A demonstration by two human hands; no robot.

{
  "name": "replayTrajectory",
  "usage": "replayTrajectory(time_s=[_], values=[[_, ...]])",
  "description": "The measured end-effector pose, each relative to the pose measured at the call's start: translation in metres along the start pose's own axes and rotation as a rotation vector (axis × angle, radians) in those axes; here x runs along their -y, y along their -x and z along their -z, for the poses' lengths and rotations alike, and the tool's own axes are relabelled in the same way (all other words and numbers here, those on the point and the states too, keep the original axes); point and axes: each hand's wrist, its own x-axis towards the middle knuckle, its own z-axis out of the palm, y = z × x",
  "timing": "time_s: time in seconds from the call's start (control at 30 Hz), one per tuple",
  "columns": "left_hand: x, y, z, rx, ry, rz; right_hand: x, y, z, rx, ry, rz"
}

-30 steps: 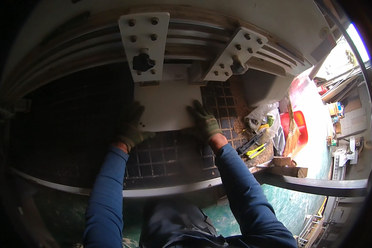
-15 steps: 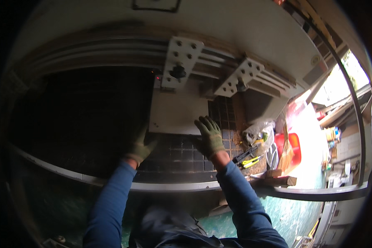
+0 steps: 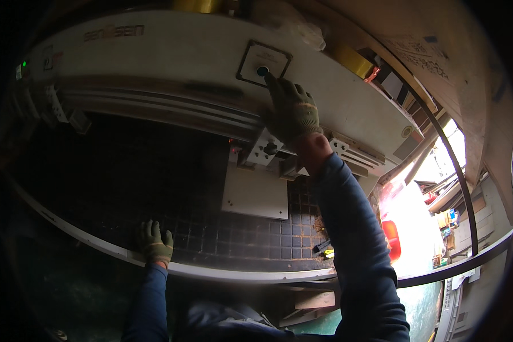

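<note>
My right hand (image 3: pixel 293 111), in an olive knit glove, reaches up to the machine's front. One extended fingertip touches a round dark button (image 3: pixel 262 71) on a square control plate (image 3: pixel 282 58); the hand grips nothing. My left hand (image 3: pixel 154 241), in a matching glove, rests with fingers spread on the dark bed near its front rail. A pale flat panel (image 3: pixel 253 191) with small holes near its front edge lies on the gridded bed (image 3: pixel 248 248). Its back edge is under a metal bracket (image 3: pixel 262 149) with a black knob.
A pale metal rail (image 3: pixel 228 275) borders the bed's front. A second bracket (image 3: pixel 68 117) sits at the far left of the guide. Small tools (image 3: pixel 325 249) and debris lie right of the panel. A red container (image 3: pixel 391 239) stands beyond, beside a curved dark bar (image 3: pixel 459 176).
My right hand has left the panel's right side and moved up to the button. My left hand has moved left to the bed's front edge. The view has shifted upward.
</note>
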Motion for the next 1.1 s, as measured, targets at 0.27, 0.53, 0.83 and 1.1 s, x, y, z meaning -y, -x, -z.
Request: replayTrajectory(time_s=[0.27, 0.53, 0.83, 1.1], values=[[0.000, 0.001, -0.011, -0.024, 0.033, -0.024, 0.002, -0.024, 0.004, 0.169, 0.199, -0.019], [-0.008, -0.003, 0.003, 0.018, -0.060, -0.003, 0.006, 0.037, 0.024, -0.024, -0.157, -0.017], [-0.003, -0.007, 0.005, 0.003, -0.070, 0.064, 0.014, 0.362, -0.104, 0.363, -0.333, -0.536], [-0.016, -0.016, 0.008, 0.247, -0.107, 0.110, 0.056, 0.447, -0.143, 0.425, -0.231, -0.627]])
